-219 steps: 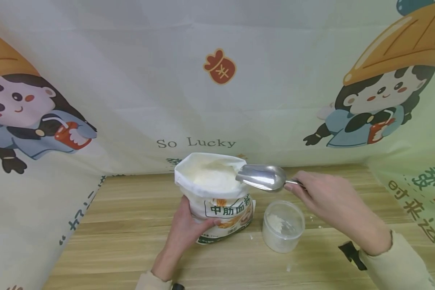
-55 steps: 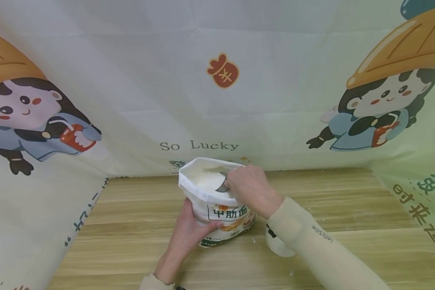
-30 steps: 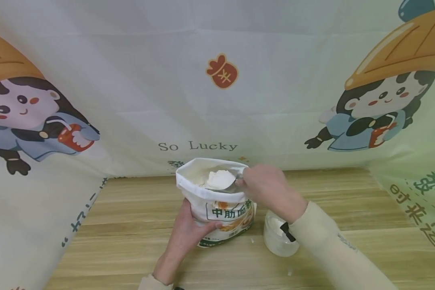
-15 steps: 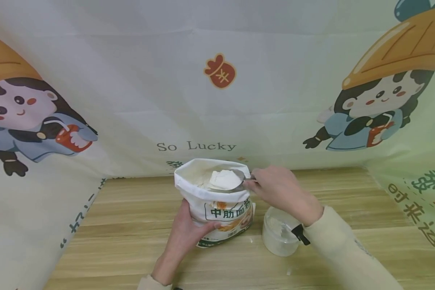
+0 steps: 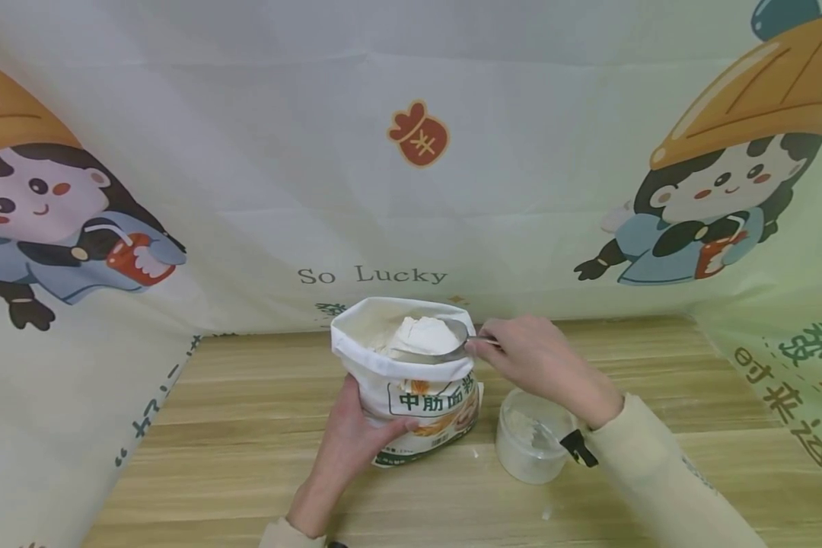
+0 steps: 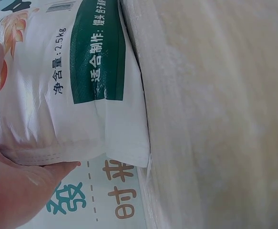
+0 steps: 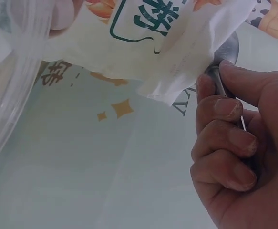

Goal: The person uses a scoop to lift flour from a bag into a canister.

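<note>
A white flour bag with green and orange print stands on the table, its folded mouth open at the top. My left hand holds the bag by its lower left side, thumb across the front; the left wrist view shows the bag's green band beside that hand. Over the mouth of the bag is a metal scoop heaped with white flour. Curled fingers of my right hand grip its handle, as the right wrist view shows.
Right of the bag stands a round clear plastic tub with some flour inside, partly under my right wrist. A few white specks lie on the wooden table. Printed cloth walls in the back and sides.
The scoop was nearly bare above the bag's rim, went down into the flour, and has risen with a heap. My right hand has drawn back rightward; the left has stayed on the bag.
</note>
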A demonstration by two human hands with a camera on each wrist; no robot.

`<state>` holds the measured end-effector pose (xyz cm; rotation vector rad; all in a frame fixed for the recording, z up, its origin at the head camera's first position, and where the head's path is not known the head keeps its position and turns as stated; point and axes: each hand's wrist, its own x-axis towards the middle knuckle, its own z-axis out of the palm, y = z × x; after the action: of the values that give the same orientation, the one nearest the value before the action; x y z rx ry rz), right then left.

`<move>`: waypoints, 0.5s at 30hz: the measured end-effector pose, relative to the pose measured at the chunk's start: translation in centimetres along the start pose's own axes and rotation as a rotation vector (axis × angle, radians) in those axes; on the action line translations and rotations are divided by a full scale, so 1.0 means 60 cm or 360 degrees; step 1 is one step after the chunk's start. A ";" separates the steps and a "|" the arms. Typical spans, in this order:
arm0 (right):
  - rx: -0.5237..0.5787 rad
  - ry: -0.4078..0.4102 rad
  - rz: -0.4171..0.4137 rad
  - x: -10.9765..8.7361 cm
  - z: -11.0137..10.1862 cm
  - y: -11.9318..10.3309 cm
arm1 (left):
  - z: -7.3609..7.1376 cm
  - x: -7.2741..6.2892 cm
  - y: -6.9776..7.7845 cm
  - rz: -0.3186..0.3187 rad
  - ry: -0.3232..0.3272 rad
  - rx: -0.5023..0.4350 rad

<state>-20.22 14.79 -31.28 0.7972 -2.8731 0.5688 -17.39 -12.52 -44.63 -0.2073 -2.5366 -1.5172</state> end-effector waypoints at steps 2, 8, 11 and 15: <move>0.0011 0.0009 -0.0004 -0.001 0.001 0.002 | 0.000 0.000 0.002 0.0001 0.0003 0.0009; 0.0038 0.0029 0.0001 -0.004 0.002 0.008 | 0.001 0.000 0.003 0.0005 -0.0005 0.0008; 0.0050 0.0040 0.0007 -0.007 -0.001 0.009 | 0.001 0.001 0.002 0.0005 -0.0004 0.0001; 0.0052 0.0058 0.0002 -0.012 -0.007 0.011 | 0.001 0.000 0.001 0.0006 0.0000 -0.0007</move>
<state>-19.98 15.82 -31.25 0.7812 -2.8389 0.6252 -17.40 -12.43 -44.58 -0.2129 -2.5316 -1.5216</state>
